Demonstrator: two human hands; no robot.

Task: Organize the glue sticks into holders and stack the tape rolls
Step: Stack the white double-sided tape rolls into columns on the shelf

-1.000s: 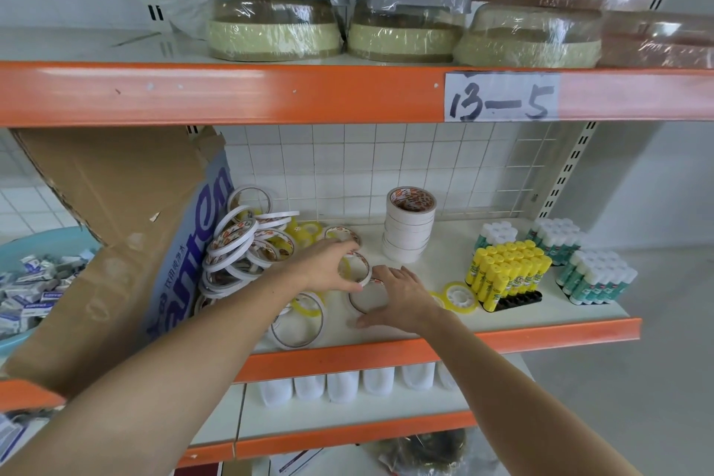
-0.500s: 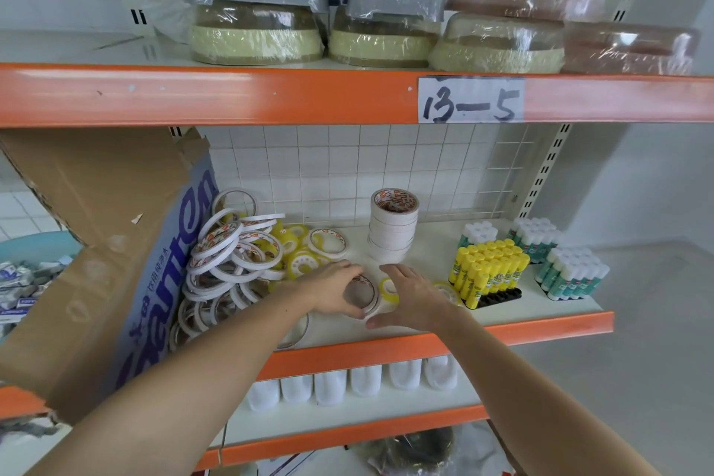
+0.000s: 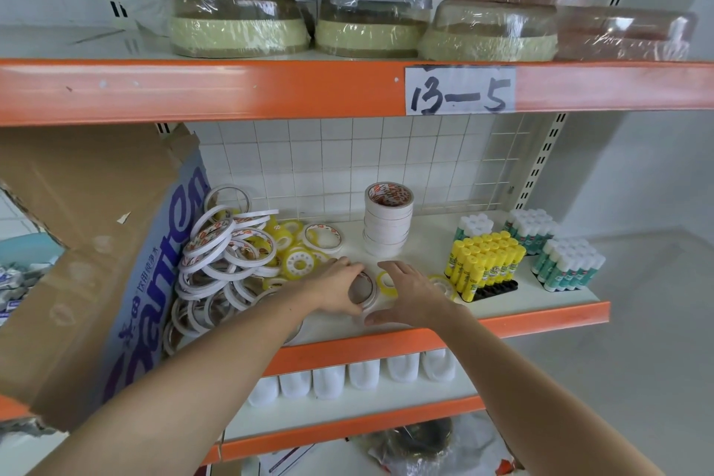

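White double-sided tape rolls lie loose on the shelf (image 3: pixel 425 243), and both hands work near its front edge. The left hand (image 3: pixel 336 288) curls its fingers and thumb round a thin roll (image 3: pixel 366 292), which stands tilted on the shelf between the two hands. The right hand (image 3: pixel 409 292) lies beside it, fingers fairly straight and spread, thumb low near the roll; whether it presses the roll or only steadies it I cannot tell.

Behind them stands the stack (image 3: pixel 388 220) of wider white rolls, upright and near the back grid. To the left sits the pile (image 3: pixel 228 255) of thin rolls, leaning against the carton (image 3: pixel 96 263), with small yellow rolls (image 3: pixel 297 263) mixed in. The yellow glue sticks (image 3: pixel 483 263) already stand in a black holder (image 3: pixel 498 288) on the right, and green-and-white sticks (image 3: pixel 568 265) stand in blocks beside them.

The risks, as I judge them:
- The held roll is thin and on edge close to the shelf lip; a loose grip could let it roll off the front.
- The stack is tall and narrow. A roll set down off-centre, or a knock from the wrist, could topple it toward the glue sticks.
- The pile leans and interlocks; pulling one ring out could drag others forward and over the edge.
- The right forearm passes near a yellow roll (image 3: pixel 444 284) and the holder; a wide sweep could knock sticks over.
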